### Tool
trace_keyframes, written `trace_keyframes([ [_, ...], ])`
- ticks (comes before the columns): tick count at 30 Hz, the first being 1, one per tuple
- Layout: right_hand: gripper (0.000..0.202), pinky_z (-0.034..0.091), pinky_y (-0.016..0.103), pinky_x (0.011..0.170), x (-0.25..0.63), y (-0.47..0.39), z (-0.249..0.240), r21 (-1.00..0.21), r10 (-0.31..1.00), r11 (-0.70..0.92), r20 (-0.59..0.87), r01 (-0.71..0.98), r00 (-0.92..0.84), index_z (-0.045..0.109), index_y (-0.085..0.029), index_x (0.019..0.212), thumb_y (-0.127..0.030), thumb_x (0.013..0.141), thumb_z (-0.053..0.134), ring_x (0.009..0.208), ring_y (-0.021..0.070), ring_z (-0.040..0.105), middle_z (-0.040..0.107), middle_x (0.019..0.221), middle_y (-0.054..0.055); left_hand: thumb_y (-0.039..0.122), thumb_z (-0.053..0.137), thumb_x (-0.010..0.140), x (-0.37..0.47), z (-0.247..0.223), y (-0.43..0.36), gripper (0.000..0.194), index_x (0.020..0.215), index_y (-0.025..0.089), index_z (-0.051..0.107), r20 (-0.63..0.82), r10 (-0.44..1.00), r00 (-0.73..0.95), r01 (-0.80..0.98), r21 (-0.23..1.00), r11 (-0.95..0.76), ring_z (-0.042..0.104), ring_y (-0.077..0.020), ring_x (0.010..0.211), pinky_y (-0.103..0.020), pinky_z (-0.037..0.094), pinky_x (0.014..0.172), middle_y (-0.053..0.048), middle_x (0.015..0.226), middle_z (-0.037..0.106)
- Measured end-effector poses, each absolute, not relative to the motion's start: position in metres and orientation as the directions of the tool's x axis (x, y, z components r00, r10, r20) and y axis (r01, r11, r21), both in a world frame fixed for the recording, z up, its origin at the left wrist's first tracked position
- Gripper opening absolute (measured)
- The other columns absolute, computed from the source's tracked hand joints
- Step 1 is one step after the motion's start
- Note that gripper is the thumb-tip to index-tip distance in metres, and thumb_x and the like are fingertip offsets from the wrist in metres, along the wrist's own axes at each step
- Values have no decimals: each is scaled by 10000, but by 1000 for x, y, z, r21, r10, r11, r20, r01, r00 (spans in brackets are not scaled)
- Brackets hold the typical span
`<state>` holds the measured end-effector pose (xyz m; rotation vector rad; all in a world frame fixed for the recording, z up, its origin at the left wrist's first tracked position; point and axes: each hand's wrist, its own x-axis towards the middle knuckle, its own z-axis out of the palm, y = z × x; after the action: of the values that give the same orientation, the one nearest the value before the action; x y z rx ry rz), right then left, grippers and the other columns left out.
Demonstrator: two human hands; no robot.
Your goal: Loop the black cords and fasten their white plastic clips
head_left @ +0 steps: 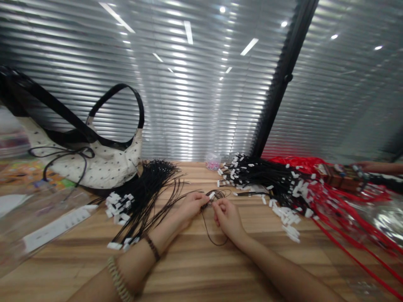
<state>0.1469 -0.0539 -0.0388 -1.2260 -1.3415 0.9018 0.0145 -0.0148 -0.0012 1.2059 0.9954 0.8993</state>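
Over the middle of the wooden table, my left hand (192,206) pinches a thin black cord (217,244) beside a small white tab (212,196). My right hand (227,216) sits close to its right, thumb and fingers closed on the same cord. Part of the cord lies loosely coiled behind the fingertips, and a loop hangs down toward me. Exactly where the fingers grip is partly hidden. Left of my left hand lies a bundle of black cords (157,172) with white tabs (119,205). Another black cord bundle (261,172) with white tabs lies to the right.
A white spotted handbag (103,172) with black straps stands at the left, near plastic bags and a white paper strip (56,230). Behind my hands is a small clear tub (213,162) of pink bits. Red cords (346,205) and another person's arm (380,167) are at right.
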Motion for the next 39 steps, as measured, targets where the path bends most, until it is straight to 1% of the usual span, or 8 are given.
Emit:
trace_keyframes([
  [6,304,282,163,339,147,-54,-33,-980,984,166,173,111,49,444,-186,732,-484,781,484,348,70,392,455,469,-70,259,701,607,9,1,-1,188,574,111,590,-153,958,242,-166,966,197,306,-37,372,-187,140,360,39,469,482],
  [11,366,318,174,377,149,-56,-22,-991,984,130,125,29,-130,543,-154,739,-520,736,535,382,71,403,459,463,-62,160,622,703,-12,33,15,121,617,115,550,-159,973,164,-358,910,209,331,-16,366,-143,166,314,36,527,489],
  [15,353,345,170,441,148,-57,-17,-993,965,116,113,-4,-237,622,-134,760,-483,719,589,453,67,442,500,505,-42,89,498,794,-18,63,9,143,660,107,543,-170,960,224,-457,852,257,367,-12,383,-108,233,312,20,559,486],
  [19,367,298,161,365,145,-54,-24,-996,984,93,90,11,-151,552,-144,659,-505,690,608,385,55,398,494,484,-48,79,438,830,-12,81,-9,192,667,100,536,-218,902,373,-551,731,404,353,-10,362,-96,214,273,22,537,464],
  [22,392,280,160,326,147,-51,-28,-997,995,83,83,-4,-63,481,-167,661,-548,701,566,353,51,374,497,502,-52,75,457,819,-6,88,-22,183,658,96,543,-262,856,445,-504,717,482,315,-2,334,-94,198,264,32,507,448],
  [30,430,337,185,399,147,-49,-27,-996,993,87,89,-29,-82,514,-165,629,-587,717,510,406,75,433,505,485,-28,98,606,694,9,88,-52,46,689,66,640,-297,714,634,-291,764,576,317,-3,363,-107,146,290,-11,531,550],
  [34,365,342,188,413,159,-43,-23,-999,997,46,47,-21,-63,527,-165,602,-508,728,529,428,78,441,516,498,-23,199,723,599,9,87,-55,142,657,82,669,-231,746,625,-185,884,429,260,-5,395,-144,94,329,0,530,539],
  [39,214,260,154,339,201,-32,2,-998,998,-65,-65,9,-26,564,-145,704,-285,587,675,372,58,390,485,467,-55,358,718,622,-4,85,-35,254,676,114,671,-83,888,453,-12,995,100,269,-32,437,-180,130,385,25,536,477],
])
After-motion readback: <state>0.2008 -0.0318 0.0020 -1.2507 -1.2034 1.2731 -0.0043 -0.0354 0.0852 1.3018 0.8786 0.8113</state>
